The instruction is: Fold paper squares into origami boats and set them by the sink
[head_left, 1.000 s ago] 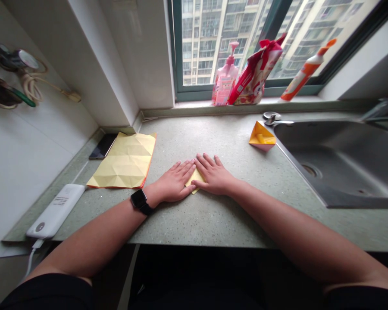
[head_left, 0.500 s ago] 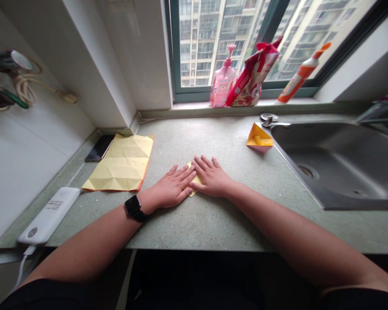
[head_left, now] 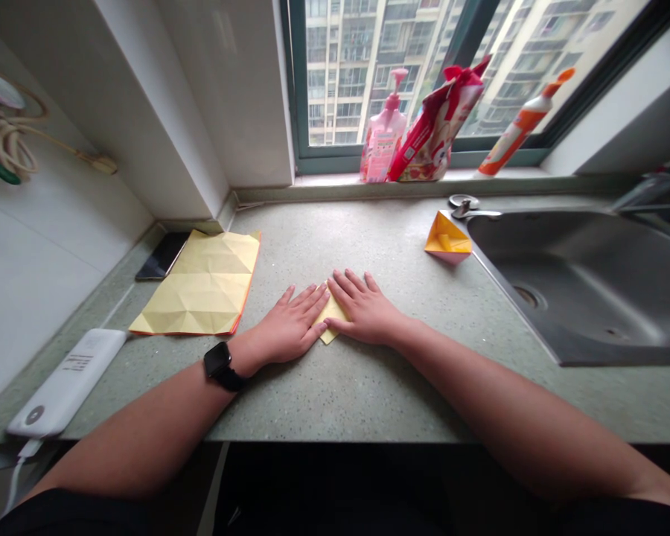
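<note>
On the speckled green counter (head_left: 368, 387) my left hand (head_left: 290, 327) and my right hand (head_left: 362, 309) lie flat, fingers stretched out, side by side on a small folded yellow paper (head_left: 327, 321). Most of that paper is hidden under the two palms; only a sliver shows between them. A black watch (head_left: 219, 365) is on my left wrist. A creased yellow sheet with an orange edge (head_left: 201, 286) lies to the left of my left hand.
A folded yellow paper boat (head_left: 447, 238) sits by the steel sink (head_left: 592, 290) at the right. A phone (head_left: 161, 255) and a white power bank (head_left: 64, 383) lie at the left. A pink pump bottle (head_left: 383, 134), red pouch (head_left: 435, 126) and orange bottle (head_left: 517, 130) stand on the windowsill.
Both hands stay pressed flat on the small paper. The view has shifted a little, so the things on the counter sit slightly further left in the picture.
</note>
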Demonstrator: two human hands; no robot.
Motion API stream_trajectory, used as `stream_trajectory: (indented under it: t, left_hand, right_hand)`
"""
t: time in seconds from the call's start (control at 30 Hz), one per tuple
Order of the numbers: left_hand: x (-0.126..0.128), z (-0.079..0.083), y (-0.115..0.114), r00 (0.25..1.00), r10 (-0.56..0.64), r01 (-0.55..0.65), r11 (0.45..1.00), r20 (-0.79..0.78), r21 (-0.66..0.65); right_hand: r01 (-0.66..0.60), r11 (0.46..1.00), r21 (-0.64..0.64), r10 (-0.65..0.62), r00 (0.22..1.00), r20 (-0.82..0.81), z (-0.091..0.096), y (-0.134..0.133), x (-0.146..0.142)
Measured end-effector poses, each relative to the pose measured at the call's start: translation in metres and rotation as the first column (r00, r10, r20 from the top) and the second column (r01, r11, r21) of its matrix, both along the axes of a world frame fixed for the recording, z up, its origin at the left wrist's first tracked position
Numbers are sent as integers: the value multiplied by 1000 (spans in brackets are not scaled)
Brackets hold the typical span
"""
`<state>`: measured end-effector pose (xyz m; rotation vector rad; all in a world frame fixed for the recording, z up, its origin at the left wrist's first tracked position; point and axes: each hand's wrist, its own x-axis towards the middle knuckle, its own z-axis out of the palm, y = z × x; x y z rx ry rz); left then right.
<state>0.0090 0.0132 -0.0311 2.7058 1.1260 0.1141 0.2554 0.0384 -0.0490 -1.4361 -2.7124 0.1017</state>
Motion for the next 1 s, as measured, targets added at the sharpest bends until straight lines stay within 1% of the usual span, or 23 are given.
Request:
stream_trajectory:
  t: [0.1, 0.2, 0.37, 0.47, 0.53, 0.57, 0.6, 0.67, 0.73, 0.77, 0.83, 1.0]
  left_hand:
    - [-3, -4, -1, 999, 51, -51, 998, -6, 23]
    - [-6, -8, -1, 992, 129, -128, 991, -17, 36]
    - [-14, -12, 6, 964, 264, -264, 963, -10, 50]
    - [-19, -10, 15, 936, 349, -351, 934, 40, 68]
    - [-20, -3, 19, 929, 356, -364, 929, 103, 67]
    - [-20, 1, 19, 935, 326, -335, 941, 137, 54]
    - [-18, 6, 18, 947, 270, -281, 959, 176, 40]
    - [-12, 15, 12, 955, 131, -142, 990, 268, 22]
    - [-5, 21, 2, 941, 7, -7, 1000, 339, -1]
    - [-1, 23, -3, 931, -24, 30, 999, 363, -13]
    - [4, 23, -12, 928, -48, 70, 996, 370, -46]
    - [5, 20, -18, 940, -13, 29, 999, 341, -43]
  right_hand:
    - [4, 1000, 0, -4, 1000, 6, -1, 1, 1]
    - [8, 1000, -5, -8, 1000, 15, 0, 1, 0]
    - [23, 1000, -15, -22, 999, 42, 0, 2, 0]
    - [16, 1000, -12, -16, 999, 34, -1, 3, 1]
    - [8, 1000, -5, -8, 1000, 20, -2, 4, 1]
    - [7, 1000, -4, -7, 1000, 17, -2, 4, 1]
    - [9, 1000, -4, -9, 1000, 16, -1, 3, 1]
    - [19, 1000, -8, -19, 1000, 17, 0, 2, 0]
    - [23, 1000, -9, -23, 1000, 15, 1, 1, 0]
    - [19, 1000, -9, -19, 1000, 11, 2, 1, 0]
    - [8, 1000, -5, -8, 1000, 1, 3, 0, 0]
    - [12, 1000, -14, -12, 1000, -10, 5, -1, 0]
